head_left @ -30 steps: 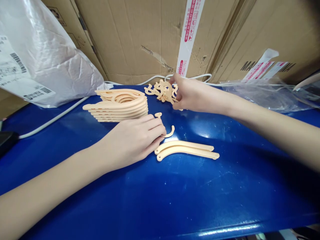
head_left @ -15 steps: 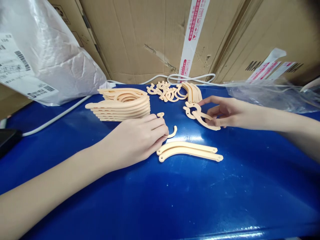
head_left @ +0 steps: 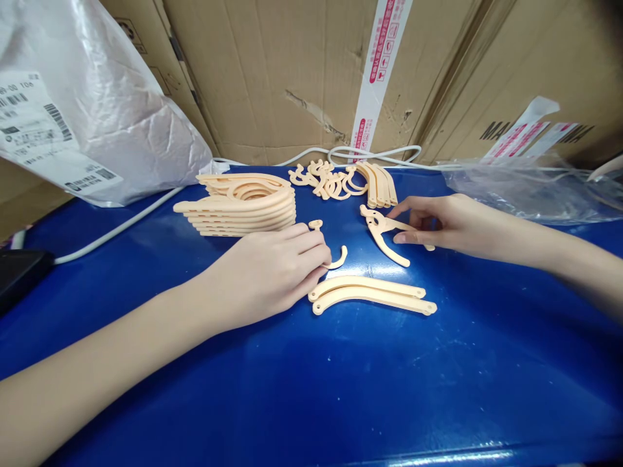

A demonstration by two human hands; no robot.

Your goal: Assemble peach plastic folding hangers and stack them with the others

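My left hand (head_left: 277, 272) is closed over a cream hook piece (head_left: 339, 259), whose curved end shows right of the fingers. My right hand (head_left: 431, 224) pinches one end of a cream two-armed piece (head_left: 382, 239) at the right. Just below my left fingertips lie two long curved strips (head_left: 370, 295), side by side. Behind my left hand rises a stack of cream hanger-like parts (head_left: 243, 211). Small hook pieces (head_left: 326, 178) lie in a loose heap at the back, beside a row of curved strips (head_left: 377, 185).
Cardboard boxes (head_left: 272, 78) stand behind the blue table (head_left: 341, 389). A white parcel bag (head_left: 126, 117) leans at the back left, near a dark object (head_left: 24, 275). A white cable (head_left: 119, 227) and clear plastic film (head_left: 525, 191) lie along the back.
The two-armed piece at my right hand has turned, and one arm now points down toward the strips. My left hand stays in place. The view has shifted slightly.
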